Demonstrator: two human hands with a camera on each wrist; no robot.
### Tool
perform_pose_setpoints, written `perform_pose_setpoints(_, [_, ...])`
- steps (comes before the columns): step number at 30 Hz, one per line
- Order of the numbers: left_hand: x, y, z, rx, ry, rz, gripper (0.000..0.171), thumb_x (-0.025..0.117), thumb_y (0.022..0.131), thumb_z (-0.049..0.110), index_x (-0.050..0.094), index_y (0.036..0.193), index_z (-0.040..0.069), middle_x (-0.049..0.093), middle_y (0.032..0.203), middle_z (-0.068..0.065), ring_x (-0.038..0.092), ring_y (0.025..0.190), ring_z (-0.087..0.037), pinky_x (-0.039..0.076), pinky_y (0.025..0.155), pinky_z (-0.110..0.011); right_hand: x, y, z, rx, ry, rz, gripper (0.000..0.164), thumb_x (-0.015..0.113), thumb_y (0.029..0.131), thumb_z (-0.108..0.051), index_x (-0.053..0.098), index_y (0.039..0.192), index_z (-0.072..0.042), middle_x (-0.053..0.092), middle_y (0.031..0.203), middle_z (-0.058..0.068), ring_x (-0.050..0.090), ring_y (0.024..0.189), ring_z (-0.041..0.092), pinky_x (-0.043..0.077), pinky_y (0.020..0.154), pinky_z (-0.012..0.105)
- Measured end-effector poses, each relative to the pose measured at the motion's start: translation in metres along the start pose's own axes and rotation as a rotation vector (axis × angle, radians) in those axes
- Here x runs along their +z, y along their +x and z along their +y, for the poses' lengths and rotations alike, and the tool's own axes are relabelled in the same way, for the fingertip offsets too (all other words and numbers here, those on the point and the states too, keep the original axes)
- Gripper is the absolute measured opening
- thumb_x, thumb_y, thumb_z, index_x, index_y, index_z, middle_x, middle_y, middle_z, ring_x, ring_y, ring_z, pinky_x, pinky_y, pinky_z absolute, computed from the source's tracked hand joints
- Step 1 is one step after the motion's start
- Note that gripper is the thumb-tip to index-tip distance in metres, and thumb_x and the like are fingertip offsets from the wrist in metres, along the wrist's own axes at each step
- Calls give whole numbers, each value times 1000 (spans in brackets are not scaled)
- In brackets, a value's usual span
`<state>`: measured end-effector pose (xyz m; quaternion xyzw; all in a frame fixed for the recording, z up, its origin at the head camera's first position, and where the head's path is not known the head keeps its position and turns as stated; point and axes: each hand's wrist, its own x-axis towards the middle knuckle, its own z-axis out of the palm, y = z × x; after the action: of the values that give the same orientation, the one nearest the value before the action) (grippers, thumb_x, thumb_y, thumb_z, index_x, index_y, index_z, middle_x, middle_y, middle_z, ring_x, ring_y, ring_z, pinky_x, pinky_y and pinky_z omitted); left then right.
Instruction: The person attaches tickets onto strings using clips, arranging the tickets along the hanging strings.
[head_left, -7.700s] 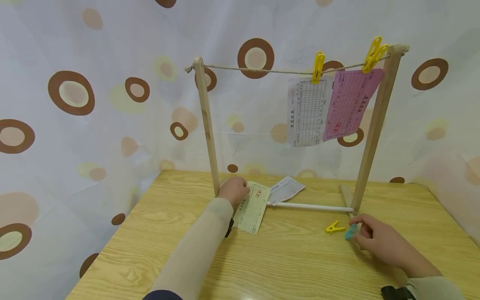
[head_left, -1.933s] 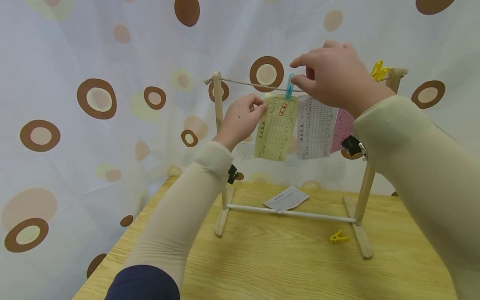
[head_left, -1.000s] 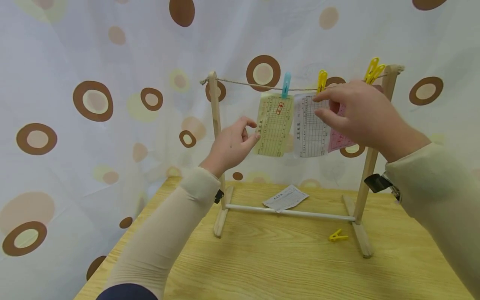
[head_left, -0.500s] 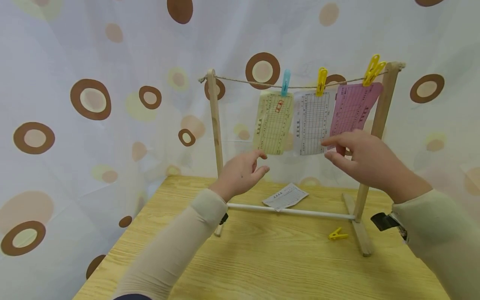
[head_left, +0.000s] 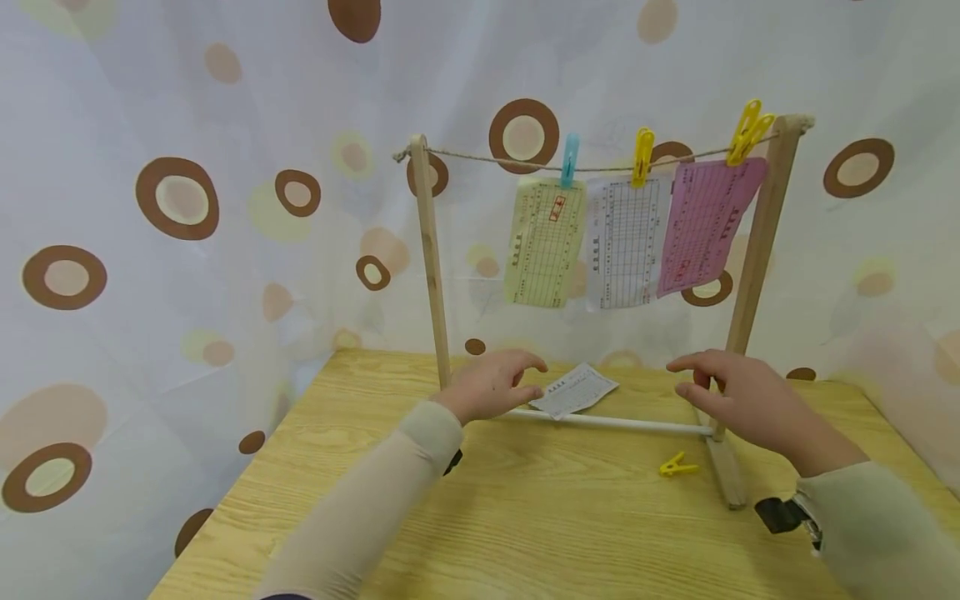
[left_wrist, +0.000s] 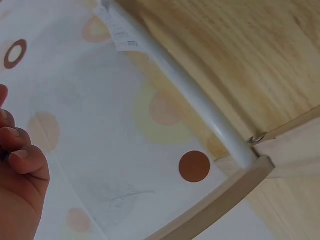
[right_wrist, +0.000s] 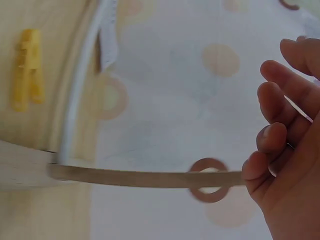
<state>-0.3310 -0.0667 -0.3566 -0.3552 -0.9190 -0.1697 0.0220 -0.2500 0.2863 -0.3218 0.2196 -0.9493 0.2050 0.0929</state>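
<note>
My left hand (head_left: 491, 387) holds nothing, its fingers loosely bent just left of a white printed slip (head_left: 576, 392) that lies on the table across the stand's white rod. Over by the right post, my right hand (head_left: 750, 402) hovers with thumb and forefinger apart. Below it on the table is a yellow clothespin (head_left: 678, 465), also visible in the right wrist view. On the rope hang a yellow-green slip (head_left: 546, 250) under a blue clothespin (head_left: 570, 160), a white slip (head_left: 624, 250) under a yellow clothespin (head_left: 642, 157), and a pink slip (head_left: 708, 225) under yellow clothespins (head_left: 750, 133).
A wooden stand carries the rope (head_left: 480, 157) between its left post (head_left: 429, 250) and right post (head_left: 761, 242). The white rod (head_left: 637, 424) joins the posts low down. Behind the wooden table (head_left: 525, 525) hangs a patterned cloth (head_left: 225, 333).
The yellow-green slip went from the table to the rope, fixed with the blue clothespin. Both hands then let go and came down, the left towards the white slip, the right beside the right post.
</note>
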Motion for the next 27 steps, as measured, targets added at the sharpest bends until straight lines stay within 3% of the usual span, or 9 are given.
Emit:
perform_pose_setpoints(4, [18,6,-10,7,49,-31,41,66,99,41,63,136,24,54,92,9,51,77,-9,43,60,-24,24,-13,25,48,90,-20,39,62,103,-37,65,132,-12,52,83,-3,42,66,12,35,55,30])
perform_pose_setpoints(9, [41,15,-22,-10,36,-114,39,68,98,35,65,135,23,56,93,8,53,77,-10,46,67,-26,54,-29,53,123,195,-79,39,63,102,-33,64,133,-10,52,84,0,44,70,12,37,58,30])
perform_pose_setpoints(15, [64,27,-28,-69,81,-164,34,66,99,34,66,133,28,63,119,7,61,99,-9,50,87,-29,74,-41,76,212,199,-157,41,67,99,-27,63,134,-5,47,80,1,41,66,14,34,56,30])
perform_pose_setpoints(19, [72,33,-25,-90,118,-198,35,66,98,30,66,133,32,62,126,6,61,110,-12,49,94,-34,81,-45,85,266,216,-224,50,71,95,-25,60,139,-4,46,76,3,40,61,16,35,53,30])
perform_pose_setpoints(24, [75,35,-20,-110,133,-214,36,65,99,27,65,135,33,59,138,4,54,128,-16,44,104,-36,85,-46,85,271,254,-277,56,72,92,-20,57,142,-3,50,73,4,43,56,17,39,52,31])
perform_pose_setpoints(27, [76,35,-18,-106,136,-207,34,64,100,26,66,134,32,60,136,5,55,127,-15,44,104,-35,85,-46,83,266,272,-297,57,72,92,-19,55,144,-3,51,73,4,45,57,18,40,54,31])
